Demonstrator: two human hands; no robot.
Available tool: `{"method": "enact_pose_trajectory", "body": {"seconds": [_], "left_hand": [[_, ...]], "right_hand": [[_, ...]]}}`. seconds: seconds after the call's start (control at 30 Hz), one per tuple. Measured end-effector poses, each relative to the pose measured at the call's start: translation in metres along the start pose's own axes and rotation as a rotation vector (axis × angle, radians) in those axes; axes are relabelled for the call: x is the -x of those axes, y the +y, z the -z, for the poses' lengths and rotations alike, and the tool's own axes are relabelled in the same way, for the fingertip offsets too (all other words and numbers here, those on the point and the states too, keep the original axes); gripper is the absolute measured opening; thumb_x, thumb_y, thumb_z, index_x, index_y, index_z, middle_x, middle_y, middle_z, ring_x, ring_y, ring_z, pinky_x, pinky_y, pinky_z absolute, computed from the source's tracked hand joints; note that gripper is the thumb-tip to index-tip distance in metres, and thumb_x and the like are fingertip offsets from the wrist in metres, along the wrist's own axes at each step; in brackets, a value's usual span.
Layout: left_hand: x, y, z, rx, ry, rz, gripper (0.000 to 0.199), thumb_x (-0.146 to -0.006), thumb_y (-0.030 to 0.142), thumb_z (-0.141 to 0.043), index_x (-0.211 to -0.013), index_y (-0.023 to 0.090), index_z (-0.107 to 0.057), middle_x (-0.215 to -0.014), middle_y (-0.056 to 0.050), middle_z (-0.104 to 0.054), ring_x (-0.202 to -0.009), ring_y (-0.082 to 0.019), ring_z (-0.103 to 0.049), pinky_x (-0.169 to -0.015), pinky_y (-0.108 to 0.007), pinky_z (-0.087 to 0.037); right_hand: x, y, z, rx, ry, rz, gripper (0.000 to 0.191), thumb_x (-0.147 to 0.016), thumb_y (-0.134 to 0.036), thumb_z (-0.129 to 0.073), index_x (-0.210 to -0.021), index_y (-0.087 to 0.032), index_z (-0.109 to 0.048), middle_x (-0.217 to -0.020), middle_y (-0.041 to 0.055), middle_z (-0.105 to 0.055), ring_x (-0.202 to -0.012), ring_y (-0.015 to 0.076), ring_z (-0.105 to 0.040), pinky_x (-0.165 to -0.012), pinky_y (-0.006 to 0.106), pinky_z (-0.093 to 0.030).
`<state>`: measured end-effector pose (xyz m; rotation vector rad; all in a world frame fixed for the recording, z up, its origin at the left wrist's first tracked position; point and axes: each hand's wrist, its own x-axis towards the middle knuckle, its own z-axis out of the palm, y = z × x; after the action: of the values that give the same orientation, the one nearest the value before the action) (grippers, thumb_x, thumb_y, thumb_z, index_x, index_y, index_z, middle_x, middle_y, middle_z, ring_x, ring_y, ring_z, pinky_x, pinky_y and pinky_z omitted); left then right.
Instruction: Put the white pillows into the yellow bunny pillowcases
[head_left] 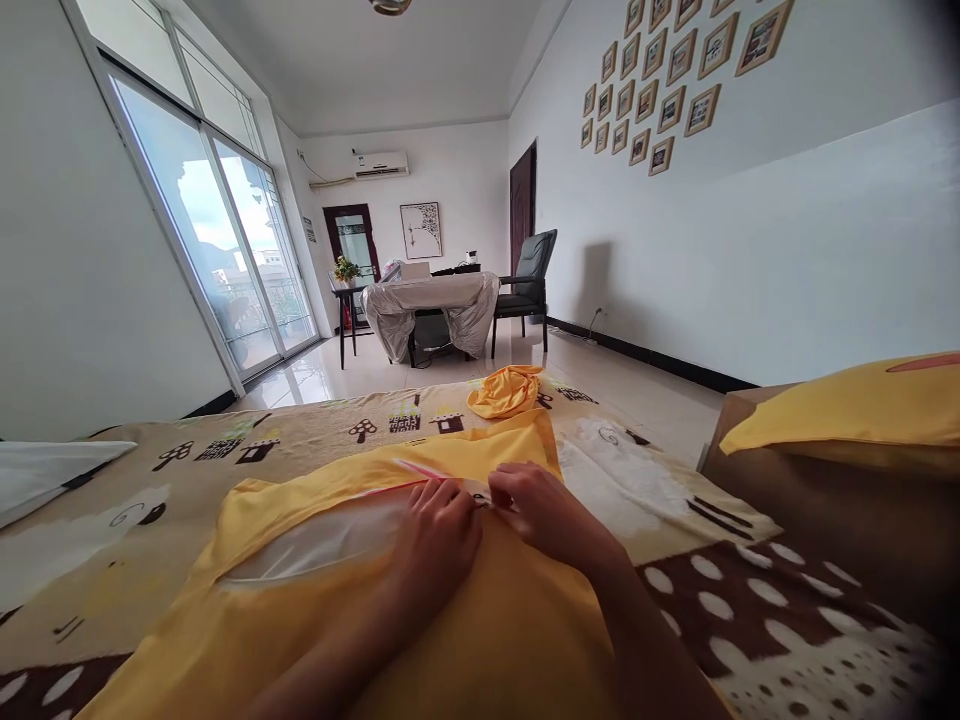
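A yellow pillowcase [517, 625] lies in front of me on the bed. Through its long slit a white inner pillow [315, 548] shows, and a strip of pink-red trim runs along the far lip. My left hand [442, 525] has its fingers curled over the edge of the slit, closed on the yellow cloth. Just to its right, my right hand [529, 505] pinches the pillowcase near the slit's right end. A small dark spot shows between the two hands, too small to make out. Both thumbs are partly hidden.
A patterned blanket [300, 435] covers the bed. Crumpled yellow cloth [506, 392] lies beyond the pillowcase. At the right, a yellow pillow [847, 410] rests on a brown surface; a white cloth item [52, 470] lies at the left. Farther off stand a covered table [431, 290] and black chair [529, 275].
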<state>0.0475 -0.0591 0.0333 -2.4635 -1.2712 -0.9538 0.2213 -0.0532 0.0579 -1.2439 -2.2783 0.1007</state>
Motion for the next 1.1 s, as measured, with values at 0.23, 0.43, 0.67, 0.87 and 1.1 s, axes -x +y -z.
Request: {"method": "enact_pose_trajectory", "body": {"seconds": [0.23, 0.43, 0.67, 0.87, 1.1], "left_hand": [[-0.017, 0.013, -0.002, 0.201, -0.145, 0.205, 0.020, -0.083, 0.016, -0.047, -0.064, 0.019, -0.052, -0.074, -0.003, -0.059, -0.078, -0.019, -0.050, -0.074, -0.032, -0.039], [-0.022, 0.012, -0.002, 0.208, -0.169, 0.174, 0.019, -0.084, 0.016, -0.042, -0.066, 0.020, -0.047, -0.075, -0.003, -0.056, -0.076, -0.018, -0.049, -0.071, -0.031, -0.037], [-0.027, 0.001, 0.000, 0.206, -0.207, 0.229, 0.019, -0.078, 0.015, -0.043, -0.061, 0.020, -0.038, -0.067, -0.001, -0.051, -0.069, -0.016, -0.046, -0.065, -0.029, -0.033], [-0.025, -0.016, 0.019, 0.112, -0.167, 0.296, 0.020, -0.078, 0.016, -0.043, -0.059, 0.020, -0.039, -0.066, -0.001, -0.052, -0.068, -0.017, -0.047, -0.064, -0.030, -0.034], [-0.007, -0.032, 0.040, 0.091, -0.137, 0.122, 0.022, -0.088, 0.017, -0.039, -0.069, 0.020, -0.049, -0.082, -0.005, -0.057, -0.081, -0.019, -0.052, -0.073, -0.032, -0.042]], "right_hand": [[-0.001, 0.003, -0.002, -0.032, 0.008, -0.040, 0.016, -0.077, -0.007, -0.051, -0.064, -0.017, -0.048, -0.069, -0.0006, -0.057, -0.064, 0.0107, -0.044, -0.061, 0.024, -0.027], [-0.001, 0.007, -0.001, -0.084, -0.010, -0.052, 0.017, -0.078, -0.010, -0.053, -0.064, -0.017, -0.047, -0.067, -0.0006, -0.057, -0.063, 0.0104, -0.046, -0.059, 0.024, -0.027], [0.001, 0.008, 0.000, -0.109, -0.035, -0.011, 0.014, -0.077, -0.007, -0.051, -0.068, -0.017, -0.046, -0.072, -0.0005, -0.056, -0.065, 0.0101, -0.047, -0.059, 0.023, -0.027], [0.003, 0.013, 0.006, -0.090, -0.018, -0.057, 0.016, -0.074, -0.004, -0.049, -0.067, -0.017, -0.045, -0.070, -0.0012, -0.054, -0.063, 0.0100, -0.044, -0.058, 0.023, -0.028], [-0.005, -0.008, -0.005, -0.147, 0.051, 0.020, 0.014, -0.076, -0.005, -0.054, -0.081, -0.017, -0.058, -0.084, 0.0025, -0.059, -0.078, 0.0141, -0.052, -0.071, 0.025, -0.038]]}}
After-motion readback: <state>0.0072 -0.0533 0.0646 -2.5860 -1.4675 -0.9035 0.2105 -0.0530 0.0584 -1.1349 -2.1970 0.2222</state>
